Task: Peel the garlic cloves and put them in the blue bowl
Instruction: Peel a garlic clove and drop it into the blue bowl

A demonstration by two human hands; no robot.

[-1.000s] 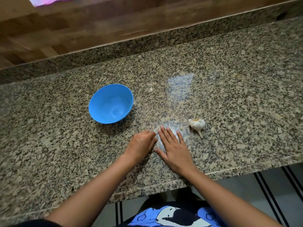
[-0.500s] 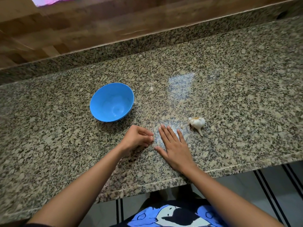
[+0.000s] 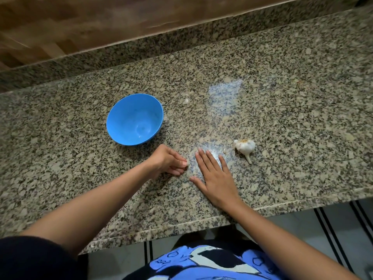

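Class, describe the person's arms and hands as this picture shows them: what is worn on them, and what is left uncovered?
Both forearms are bare, and no rings, watch or gloves show on the left hand or the right hand. A dark sleeve covers the left upper arm; the right upper arm is out of view.

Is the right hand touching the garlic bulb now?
Apart. The head view shows bare granite countertop between the right hand, flat, and the garlic bulb.

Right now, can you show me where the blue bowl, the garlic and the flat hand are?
Round blue plastic bowl (image 3: 134,119): head view, inside wall.
White papery garlic bulb (image 3: 245,146): head view, middle of the bulb.
Right hand (image 3: 217,179): head view, back of the hand, flat on the counter.
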